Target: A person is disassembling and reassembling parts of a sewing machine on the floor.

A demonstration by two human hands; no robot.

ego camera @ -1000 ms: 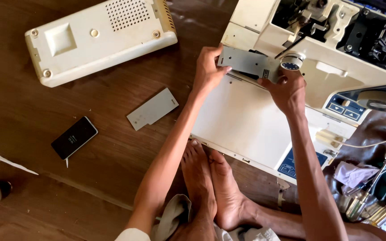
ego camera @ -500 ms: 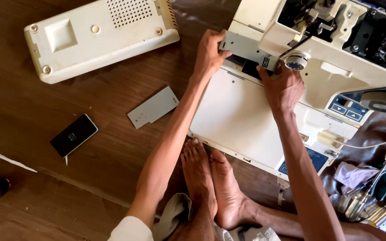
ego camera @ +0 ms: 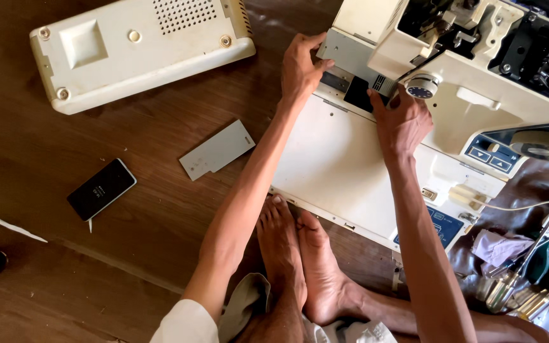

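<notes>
Fingers of the left hand [ego camera: 300, 67] curl over the near end of a grey metal plate [ego camera: 351, 58], thumb on its face and the rest wrapped round its edge, clamped on it. That plate sits at the left end of the cream sewing machine [ego camera: 478, 95], tilted, just above the flat white bed [ego camera: 335, 159]. Over to the right hand [ego camera: 401, 121]: its fingers are spread and pressed against the machine body just under the plate's far end, beside a small round blue dial [ego camera: 422, 87]; whether they actually grip anything, I cannot tell. Both forearms reach up from the bottom of the view, with two bare feet [ego camera: 300, 267] tucked between them against the bed's front edge. Well off to the left on the wooden floor [ego camera: 128, 267] lie a loose cream housing [ego camera: 141, 47], a small grey cover panel [ego camera: 217, 150] and a black phone [ego camera: 101, 188]. Tools [ego camera: 516, 286] are bunched at the lower right.
</notes>
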